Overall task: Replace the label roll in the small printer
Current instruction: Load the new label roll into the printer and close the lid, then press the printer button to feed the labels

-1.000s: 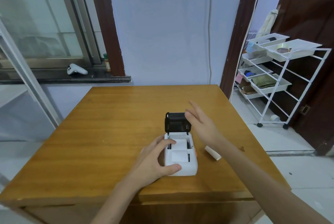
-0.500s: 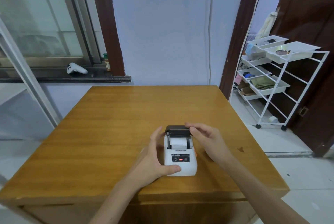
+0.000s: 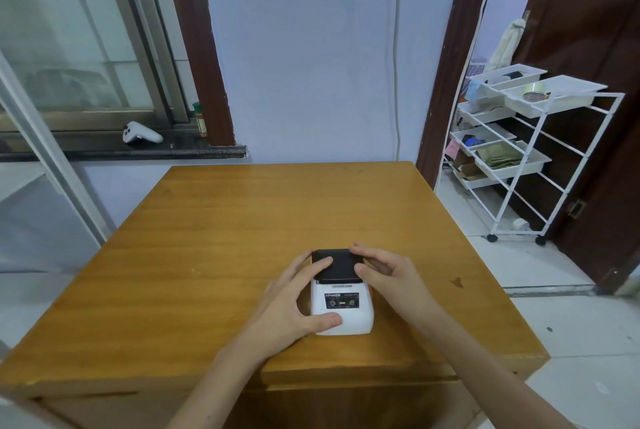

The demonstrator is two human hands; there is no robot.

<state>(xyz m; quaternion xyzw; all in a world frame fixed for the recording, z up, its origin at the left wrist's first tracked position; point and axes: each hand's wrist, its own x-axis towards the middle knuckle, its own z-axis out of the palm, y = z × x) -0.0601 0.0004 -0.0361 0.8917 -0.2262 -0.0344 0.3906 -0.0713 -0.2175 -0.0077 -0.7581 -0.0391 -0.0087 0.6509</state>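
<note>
One printer, two hands, lid down.

One white printer (image 3: 341,304) sits between the hands on the wooden table (image 3: 207,255). Left hand (image 3: 289,304) grips its left side, thumb on the front edge, fingertips on the one black lid (image 3: 335,264); right hand (image 3: 389,278) is curled on the lid's right edge. Panel lettering too small to read. Label roll hidden.

Printer (image 3: 341,304) panel txt too small; label roll hidden under lid (image 3: 337,264).

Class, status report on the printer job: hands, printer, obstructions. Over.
Both hands on printer. Black lid down. Nothing in the way.
</note>
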